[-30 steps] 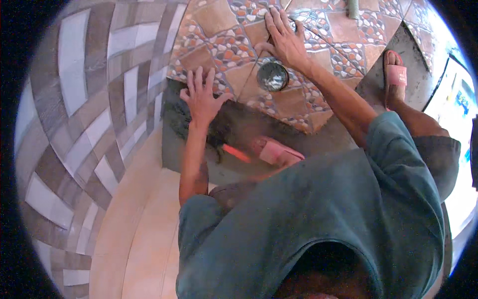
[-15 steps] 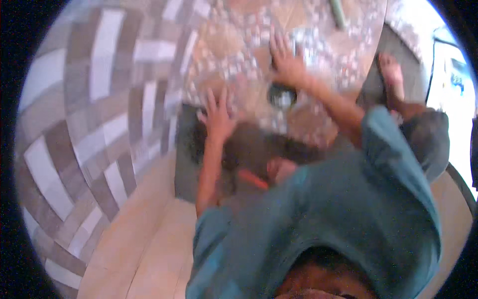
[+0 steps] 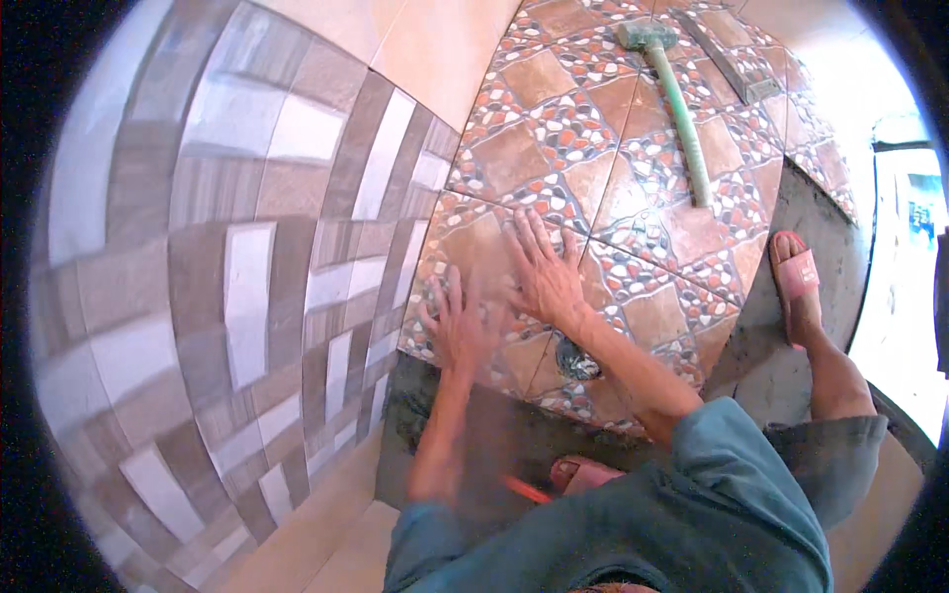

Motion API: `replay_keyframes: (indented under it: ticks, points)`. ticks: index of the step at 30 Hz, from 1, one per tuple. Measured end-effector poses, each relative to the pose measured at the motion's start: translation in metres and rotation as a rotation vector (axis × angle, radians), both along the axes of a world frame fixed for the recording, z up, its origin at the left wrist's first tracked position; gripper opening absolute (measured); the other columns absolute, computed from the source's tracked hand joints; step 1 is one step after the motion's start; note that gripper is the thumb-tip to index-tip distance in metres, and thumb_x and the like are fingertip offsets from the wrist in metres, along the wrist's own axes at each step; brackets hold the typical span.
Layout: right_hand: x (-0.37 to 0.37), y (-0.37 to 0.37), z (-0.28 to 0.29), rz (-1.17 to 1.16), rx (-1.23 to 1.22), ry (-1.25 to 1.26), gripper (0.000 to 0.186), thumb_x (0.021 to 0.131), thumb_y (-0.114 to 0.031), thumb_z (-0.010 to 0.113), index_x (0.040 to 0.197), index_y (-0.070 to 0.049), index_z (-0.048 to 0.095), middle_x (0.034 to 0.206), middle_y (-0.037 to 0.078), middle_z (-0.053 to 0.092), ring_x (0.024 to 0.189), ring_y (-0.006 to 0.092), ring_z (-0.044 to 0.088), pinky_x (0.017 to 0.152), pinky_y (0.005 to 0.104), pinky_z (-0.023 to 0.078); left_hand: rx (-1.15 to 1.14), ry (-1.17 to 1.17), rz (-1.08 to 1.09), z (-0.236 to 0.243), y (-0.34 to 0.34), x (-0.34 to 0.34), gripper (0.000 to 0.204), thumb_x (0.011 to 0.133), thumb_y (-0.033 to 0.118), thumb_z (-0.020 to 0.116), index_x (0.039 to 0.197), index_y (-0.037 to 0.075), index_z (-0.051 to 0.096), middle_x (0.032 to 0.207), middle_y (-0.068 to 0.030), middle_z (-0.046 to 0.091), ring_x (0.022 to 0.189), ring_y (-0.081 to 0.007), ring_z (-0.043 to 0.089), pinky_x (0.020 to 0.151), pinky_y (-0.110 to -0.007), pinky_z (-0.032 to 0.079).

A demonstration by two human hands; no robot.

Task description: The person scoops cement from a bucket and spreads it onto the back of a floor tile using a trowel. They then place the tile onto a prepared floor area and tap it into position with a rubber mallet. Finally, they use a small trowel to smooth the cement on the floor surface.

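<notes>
My right hand (image 3: 547, 282), fingers spread, lies flat on a pebble-patterned floor tile (image 3: 474, 232) in brown, orange and white. Close on its left, my left hand (image 3: 460, 331) is open over the same tile near the wall, slightly smeared by motion. Whether its palm presses down I cannot tell. Neither hand holds anything. Beside my right wrist, a round dark hole (image 3: 576, 361) in the tiling has something shiny in it. Farther off, a mallet (image 3: 677, 114) with a pale green handle rests on the tiles.
A dark straight bar (image 3: 727, 59) lies beyond the mallet. The left wall (image 3: 252, 296) carries brown, grey and white block-patterned tiles. Grey mortar (image 3: 830, 227) shows on the right, under my sandalled foot (image 3: 796, 282). An orange strip-like object (image 3: 527, 489) lies near my other foot (image 3: 583, 472).
The view has shifted, bringing the whole mallet and the bar into sight. My right hand has moved closer to my left across the tile. Both hands remain open.
</notes>
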State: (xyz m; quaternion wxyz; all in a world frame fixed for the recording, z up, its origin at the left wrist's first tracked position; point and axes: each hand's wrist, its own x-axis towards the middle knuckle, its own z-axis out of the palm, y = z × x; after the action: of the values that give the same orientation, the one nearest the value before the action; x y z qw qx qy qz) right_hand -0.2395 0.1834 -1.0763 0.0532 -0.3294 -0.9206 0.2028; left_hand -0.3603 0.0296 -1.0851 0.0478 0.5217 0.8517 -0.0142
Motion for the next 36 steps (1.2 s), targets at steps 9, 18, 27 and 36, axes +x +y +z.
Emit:
replay_keyframes:
  ticks: [9,18,27,36]
  points:
    - [-0.002,-0.002,-0.008,-0.016,-0.059,-0.016,0.102,0.084,-0.072,0.055,0.159,-0.009,0.027,0.168,0.01,0.018,0.156,0.0268,0.014,0.117,0.0637,0.017,0.007,-0.03,-0.01,-0.001,-0.002,0.0,0.074,0.093,0.057,0.052,0.151,0.013,0.044,0.161,-0.0167,0.032,0.151,-0.0434,0.021,0.11,-0.068,0.016]
    - [-0.004,0.0,-0.007,-0.029,-0.074,-0.019,0.1,0.086,-0.07,0.055,0.16,-0.01,0.025,0.168,0.01,0.019,0.155,0.0267,0.016,0.116,0.0638,0.019,-0.062,-0.057,-0.075,0.011,0.006,-0.007,0.075,0.092,0.058,0.055,0.152,0.013,0.042,0.161,-0.0192,0.029,0.152,-0.044,0.018,0.112,-0.069,0.01]
    - [0.001,0.001,-0.013,-0.028,0.024,0.037,0.093,0.089,-0.067,0.052,0.158,-0.009,0.029,0.167,0.01,0.022,0.155,0.0266,0.018,0.117,0.0613,0.019,0.198,0.029,-0.072,0.004,0.006,-0.02,0.074,0.096,0.054,0.049,0.152,0.006,0.039,0.16,-0.0201,0.032,0.149,-0.0444,0.024,0.111,-0.066,0.015]
    - [0.078,0.077,-0.036,-0.287,0.124,0.151,0.05,0.095,-0.035,0.06,0.135,-0.006,0.056,0.148,0.025,0.044,0.131,0.041,0.048,0.106,0.0534,0.042,0.044,0.027,-0.1,0.005,0.01,-0.001,0.076,0.093,0.058,0.053,0.156,0.017,0.039,0.163,-0.015,0.031,0.148,-0.0414,0.027,0.107,-0.067,0.022]
